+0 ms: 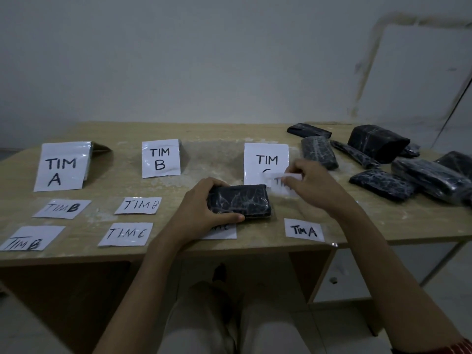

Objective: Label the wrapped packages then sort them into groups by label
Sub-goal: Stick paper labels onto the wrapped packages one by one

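A black wrapped package (240,200) lies flat on the wooden table (209,154) in front of me. My left hand (204,208) grips its left end, thumb along the near edge. My right hand (310,183) pinches a small white paper label (281,183), blurred, just past the package's right end. Standing signs read TIM A (61,166), TIM B (161,158) and TIM C (265,159); the label and my right hand partly hide the TIM C sign.
Several black wrapped packages (383,183) are heaped at the table's right rear. Loose labels lie near the front edge: TIM B (62,208), TIM B (139,205), TIM B (28,242), TIM C (126,233), TIM A (304,230), and one half under my left hand (224,231).
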